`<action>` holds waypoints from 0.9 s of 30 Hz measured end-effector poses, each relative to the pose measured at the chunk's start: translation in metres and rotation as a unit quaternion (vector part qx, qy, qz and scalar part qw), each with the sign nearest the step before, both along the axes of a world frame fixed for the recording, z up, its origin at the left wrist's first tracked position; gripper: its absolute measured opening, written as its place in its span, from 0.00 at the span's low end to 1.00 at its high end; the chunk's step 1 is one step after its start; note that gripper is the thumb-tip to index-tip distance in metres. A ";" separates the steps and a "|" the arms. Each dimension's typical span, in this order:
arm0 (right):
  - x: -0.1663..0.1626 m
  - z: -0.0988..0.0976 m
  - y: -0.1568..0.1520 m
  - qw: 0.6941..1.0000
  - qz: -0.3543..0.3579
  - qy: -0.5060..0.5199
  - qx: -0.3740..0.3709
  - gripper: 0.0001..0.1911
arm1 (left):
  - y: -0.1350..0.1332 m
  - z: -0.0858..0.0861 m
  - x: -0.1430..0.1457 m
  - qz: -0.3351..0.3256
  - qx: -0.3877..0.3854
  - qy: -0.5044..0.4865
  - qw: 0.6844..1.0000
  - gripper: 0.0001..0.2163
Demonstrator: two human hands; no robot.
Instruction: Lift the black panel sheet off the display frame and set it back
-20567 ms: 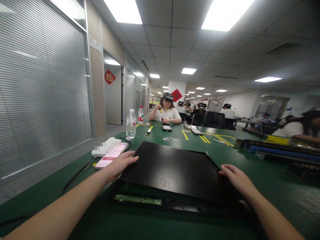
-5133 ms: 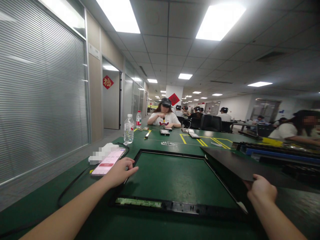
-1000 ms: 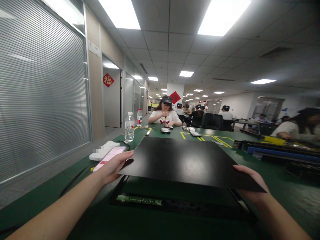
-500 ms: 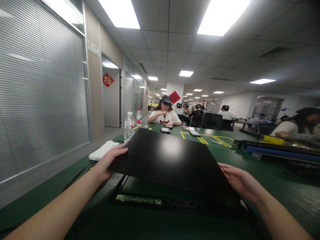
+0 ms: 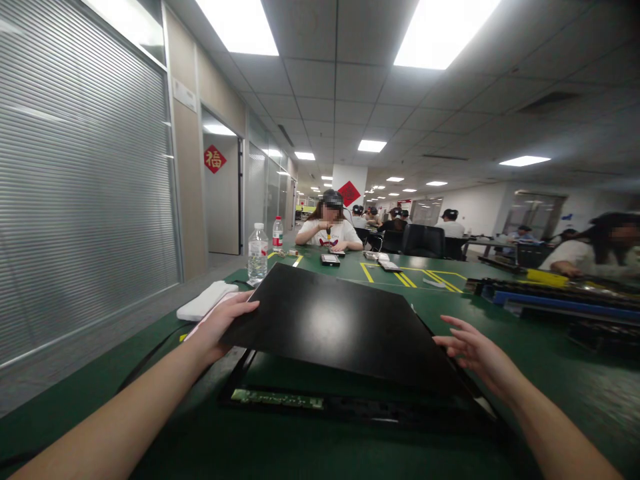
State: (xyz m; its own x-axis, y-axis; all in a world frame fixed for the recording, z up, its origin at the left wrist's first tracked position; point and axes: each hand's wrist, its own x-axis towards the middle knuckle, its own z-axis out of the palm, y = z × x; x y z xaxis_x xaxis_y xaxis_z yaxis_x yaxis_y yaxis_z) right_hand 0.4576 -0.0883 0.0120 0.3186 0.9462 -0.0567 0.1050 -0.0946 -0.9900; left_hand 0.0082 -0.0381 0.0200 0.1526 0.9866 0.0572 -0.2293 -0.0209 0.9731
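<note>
A flat, glossy black panel (image 5: 340, 327), like a display screen panel, is tilted over a black frame (image 5: 360, 405) on the table. My left hand (image 5: 227, 323) grips the panel's left edge, thumb on top and fingers underneath. Along the right edge, my right hand (image 5: 475, 353) has its fingers spread, with the fingertips at or just beside the panel; whether they touch it I cannot tell. A green circuit board strip (image 5: 277, 399) shows in the near side of the frame. The panel hides the frame's far part.
On the green table (image 5: 540, 400) stand a clear water bottle (image 5: 257, 253) and a red-capped bottle (image 5: 278, 233). A white pad (image 5: 207, 300) lies at the left. One person (image 5: 330, 230) sits opposite, another (image 5: 595, 247) at the right by a long blue-and-black assembly (image 5: 560, 300).
The panel's far and right edges have lowered toward the frame. My right hand has loosened from the right edge, its fingers spreading; my left hand keeps its grip.
</note>
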 end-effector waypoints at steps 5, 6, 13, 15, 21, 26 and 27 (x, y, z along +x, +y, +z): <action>0.004 -0.004 0.005 1.000 -0.006 0.007 -0.003 0.28 | -0.004 0.003 0.004 0.005 -0.005 0.006 1.000 0.18; 0.004 -0.006 0.006 1.000 -0.007 0.008 -0.005 0.28 | -0.005 0.003 0.004 0.004 -0.006 0.009 1.000 0.19; 0.007 -0.013 0.010 1.000 -0.010 -0.004 -0.013 0.27 | -0.003 -0.003 0.006 -0.006 -0.005 0.029 1.000 0.16; 0.006 -0.012 0.010 1.000 -0.012 -0.010 -0.012 0.27 | -0.002 -0.004 0.006 -0.008 -0.017 0.031 0.999 0.14; 0.008 -0.014 0.013 1.000 -0.016 -0.018 -0.018 0.28 | -0.004 -0.002 0.007 -0.012 -0.035 0.036 0.999 0.15; 0.011 -0.017 0.015 1.000 -0.013 -0.017 -0.016 0.27 | -0.005 -0.002 0.008 -0.008 -0.046 0.042 0.998 0.14; 0.011 -0.017 0.014 1.000 -0.016 -0.018 -0.015 0.27 | -0.004 -0.003 0.008 -0.009 -0.048 0.040 0.998 0.13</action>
State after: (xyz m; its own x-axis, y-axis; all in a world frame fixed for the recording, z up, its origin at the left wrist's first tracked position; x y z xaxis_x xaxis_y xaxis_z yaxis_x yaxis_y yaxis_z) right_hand 0.4684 -0.0739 -0.0049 0.3503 0.9338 -0.0732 0.1364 -0.1281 -0.9823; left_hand 0.0158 -0.0422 0.0166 0.1711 0.9840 -0.0498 -0.1500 0.0760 0.9858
